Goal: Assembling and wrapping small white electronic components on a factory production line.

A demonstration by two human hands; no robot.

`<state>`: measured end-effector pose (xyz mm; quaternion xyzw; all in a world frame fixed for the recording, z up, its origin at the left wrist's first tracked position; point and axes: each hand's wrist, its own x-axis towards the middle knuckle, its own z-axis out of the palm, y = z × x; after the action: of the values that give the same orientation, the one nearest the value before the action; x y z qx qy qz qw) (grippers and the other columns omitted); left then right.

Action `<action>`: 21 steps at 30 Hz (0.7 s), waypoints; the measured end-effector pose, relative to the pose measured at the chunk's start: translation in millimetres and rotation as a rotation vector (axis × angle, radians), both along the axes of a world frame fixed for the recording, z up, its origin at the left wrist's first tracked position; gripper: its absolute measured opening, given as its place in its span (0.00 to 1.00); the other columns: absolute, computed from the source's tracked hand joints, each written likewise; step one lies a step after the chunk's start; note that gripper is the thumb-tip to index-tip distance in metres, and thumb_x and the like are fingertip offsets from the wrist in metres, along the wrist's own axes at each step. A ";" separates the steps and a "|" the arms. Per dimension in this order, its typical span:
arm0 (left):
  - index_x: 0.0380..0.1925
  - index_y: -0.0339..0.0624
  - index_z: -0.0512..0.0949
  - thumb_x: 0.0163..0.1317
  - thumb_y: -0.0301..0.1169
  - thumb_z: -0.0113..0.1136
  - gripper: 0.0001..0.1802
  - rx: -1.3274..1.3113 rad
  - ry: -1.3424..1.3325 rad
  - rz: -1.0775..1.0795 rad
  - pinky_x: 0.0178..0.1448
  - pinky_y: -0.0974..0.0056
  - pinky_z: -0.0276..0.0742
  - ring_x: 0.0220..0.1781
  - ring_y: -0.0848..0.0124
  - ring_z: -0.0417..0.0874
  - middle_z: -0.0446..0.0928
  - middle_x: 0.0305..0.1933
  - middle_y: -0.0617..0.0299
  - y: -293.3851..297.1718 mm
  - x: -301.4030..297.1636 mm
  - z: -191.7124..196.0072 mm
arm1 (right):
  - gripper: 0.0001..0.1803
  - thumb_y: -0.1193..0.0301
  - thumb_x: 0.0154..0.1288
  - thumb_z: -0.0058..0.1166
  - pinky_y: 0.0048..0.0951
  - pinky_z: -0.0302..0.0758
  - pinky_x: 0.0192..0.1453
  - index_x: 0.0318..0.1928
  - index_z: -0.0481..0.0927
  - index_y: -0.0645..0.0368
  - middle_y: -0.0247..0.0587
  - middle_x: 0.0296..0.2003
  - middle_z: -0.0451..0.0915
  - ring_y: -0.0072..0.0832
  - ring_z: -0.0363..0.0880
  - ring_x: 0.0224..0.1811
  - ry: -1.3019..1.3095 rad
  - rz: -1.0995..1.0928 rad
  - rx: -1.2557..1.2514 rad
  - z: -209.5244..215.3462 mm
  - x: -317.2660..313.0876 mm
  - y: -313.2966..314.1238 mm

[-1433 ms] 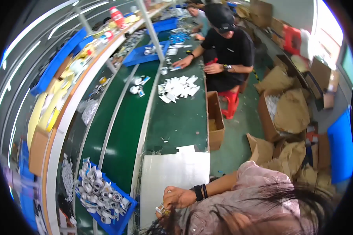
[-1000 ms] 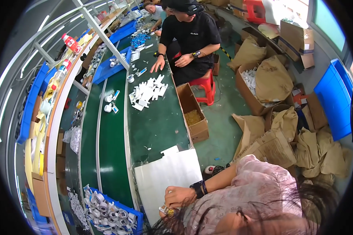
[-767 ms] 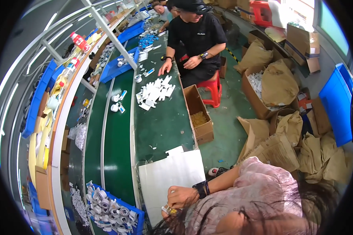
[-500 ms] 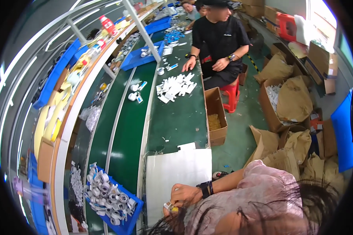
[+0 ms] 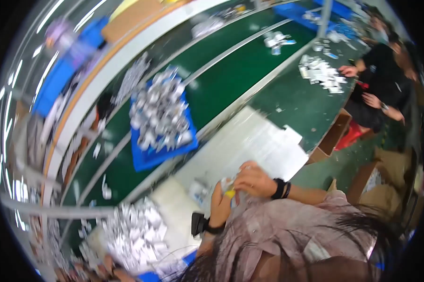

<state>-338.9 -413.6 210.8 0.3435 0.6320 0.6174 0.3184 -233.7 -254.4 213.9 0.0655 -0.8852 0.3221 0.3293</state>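
Observation:
My left hand (image 5: 220, 205), with a dark band at its wrist, is closed around a small white-and-yellow part (image 5: 229, 192). My right hand (image 5: 255, 181), also banded in black, curls its fingers over the same part from the other side. Blur and the fingers hide much of its shape. Both hands are held close to my body, above the near edge of a white sheet (image 5: 252, 138) on the bench. Beside the left hand, some small white-and-blue pieces (image 5: 199, 190) lie blurred.
Beyond the sheet, a blue tray (image 5: 143, 162) heaped with white round parts stands on the green belt (image 5: 230, 66). White pieces (image 5: 139, 232) are piled at lower left, near another person's blurred hands. At right, a person in black (image 5: 379, 70) sits by more white pieces (image 5: 321, 74).
The view has swung left and down, so the tray and sheet appear higher and the left-hand pile has come into sight. My left hand now shows plainly, together with the right.

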 end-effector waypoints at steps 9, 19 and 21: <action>0.57 0.32 0.66 0.60 0.25 0.51 0.23 0.006 -0.042 -0.023 0.41 0.69 0.74 0.35 0.74 0.76 0.76 0.37 0.57 -12.4 -0.1 20.0 | 0.08 0.76 0.53 0.64 0.39 0.69 0.55 0.35 0.82 0.55 0.32 0.31 0.79 0.28 0.76 0.32 0.003 0.085 -0.148 7.0 -11.8 -0.6; 0.57 0.31 0.67 0.64 0.29 0.53 0.22 -0.042 0.127 -0.003 0.49 0.65 0.73 0.44 0.66 0.79 0.78 0.42 0.49 12.7 -5.9 9.9 | 0.05 0.74 0.58 0.60 0.41 0.68 0.56 0.35 0.82 0.54 0.32 0.32 0.79 0.28 0.76 0.33 0.030 0.012 0.031 11.9 -13.4 13.4; 0.55 0.33 0.69 0.67 0.29 0.52 0.19 -0.022 0.224 -0.002 0.43 0.67 0.72 0.39 0.72 0.75 0.76 0.40 0.60 15.0 -3.6 17.2 | 0.05 0.72 0.62 0.55 0.41 0.68 0.56 0.38 0.81 0.54 0.34 0.35 0.79 0.29 0.77 0.37 0.031 0.005 0.112 0.4 -7.0 17.6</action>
<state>-342.5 -398.6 228.0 0.4074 0.6700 0.5679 0.2504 -240.8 -236.8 214.3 0.0909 -0.8964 0.2720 0.3379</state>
